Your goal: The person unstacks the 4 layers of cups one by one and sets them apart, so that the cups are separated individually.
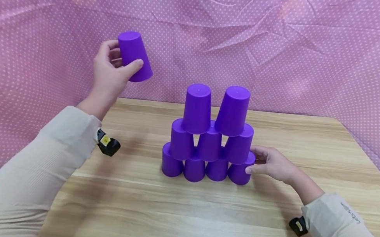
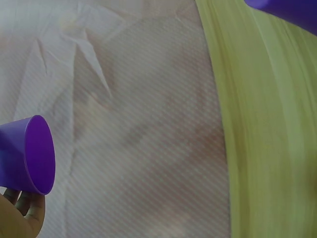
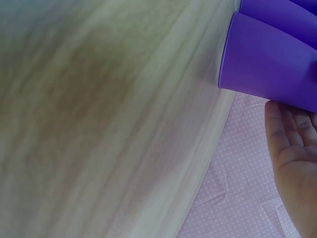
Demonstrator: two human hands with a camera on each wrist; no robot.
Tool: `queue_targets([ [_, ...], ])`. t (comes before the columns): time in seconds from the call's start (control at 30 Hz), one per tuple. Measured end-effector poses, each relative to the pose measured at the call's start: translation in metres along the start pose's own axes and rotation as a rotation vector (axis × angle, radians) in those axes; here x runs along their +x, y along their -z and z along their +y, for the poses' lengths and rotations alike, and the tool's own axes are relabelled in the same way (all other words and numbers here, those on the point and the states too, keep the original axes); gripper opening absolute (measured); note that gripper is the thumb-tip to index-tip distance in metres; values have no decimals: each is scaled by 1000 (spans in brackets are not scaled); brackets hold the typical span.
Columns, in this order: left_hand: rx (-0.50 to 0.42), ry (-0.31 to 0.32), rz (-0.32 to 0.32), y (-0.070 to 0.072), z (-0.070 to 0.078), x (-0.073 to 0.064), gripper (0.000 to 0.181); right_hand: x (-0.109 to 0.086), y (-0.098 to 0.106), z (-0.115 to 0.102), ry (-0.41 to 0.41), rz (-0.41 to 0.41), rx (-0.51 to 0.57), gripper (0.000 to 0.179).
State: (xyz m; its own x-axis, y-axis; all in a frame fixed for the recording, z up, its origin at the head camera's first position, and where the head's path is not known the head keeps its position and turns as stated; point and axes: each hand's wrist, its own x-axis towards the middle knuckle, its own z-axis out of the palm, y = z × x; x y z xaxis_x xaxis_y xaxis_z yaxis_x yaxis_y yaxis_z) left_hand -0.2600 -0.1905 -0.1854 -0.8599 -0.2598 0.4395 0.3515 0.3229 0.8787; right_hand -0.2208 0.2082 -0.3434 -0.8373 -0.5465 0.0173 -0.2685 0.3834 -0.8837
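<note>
Above the table at the left, my left hand [image 1: 110, 72] grips a purple cup [image 1: 132, 51], thumb on the near side and fingers around the far side. That cup is mouth down and tilted; its open mouth shows in the left wrist view. Upside-down purple cups make a three-tier stack: several in the bottom row [image 1: 194, 170], three in the middle [image 1: 209, 142], two on top [image 1: 197, 109], with a gap between the top two. Low at the stack's right end, my right hand [image 1: 274, 165] holds the outer bottom cup [image 1: 238, 173], its thumb in front and its fingers behind.
The stack stands on a light wooden table [image 1: 150, 215]. A pink dotted cloth [image 1: 186, 28] hangs behind the table and along both sides. Each sleeve cuff carries a small black wrist camera, the left one [image 1: 107, 144] and the right one [image 1: 299, 226].
</note>
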Motion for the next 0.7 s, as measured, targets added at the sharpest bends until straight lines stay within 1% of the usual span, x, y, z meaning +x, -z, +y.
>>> queue_targets([
  [0.13, 36, 27, 31, 4, -14, 2, 55, -1, 1, 0, 2, 9, -18, 56],
  [0.3, 56, 60, 53, 5, -33, 3, 57, -2, 1, 0, 1, 14, -32, 55],
  [0.53, 66, 104, 59, 7, -51, 0, 58, 0, 0, 0, -5, 8, -31, 57],
  [0.7, 93, 130, 48, 8, -70, -1, 61, -1, 0, 0, -15, 12, -18, 57],
])
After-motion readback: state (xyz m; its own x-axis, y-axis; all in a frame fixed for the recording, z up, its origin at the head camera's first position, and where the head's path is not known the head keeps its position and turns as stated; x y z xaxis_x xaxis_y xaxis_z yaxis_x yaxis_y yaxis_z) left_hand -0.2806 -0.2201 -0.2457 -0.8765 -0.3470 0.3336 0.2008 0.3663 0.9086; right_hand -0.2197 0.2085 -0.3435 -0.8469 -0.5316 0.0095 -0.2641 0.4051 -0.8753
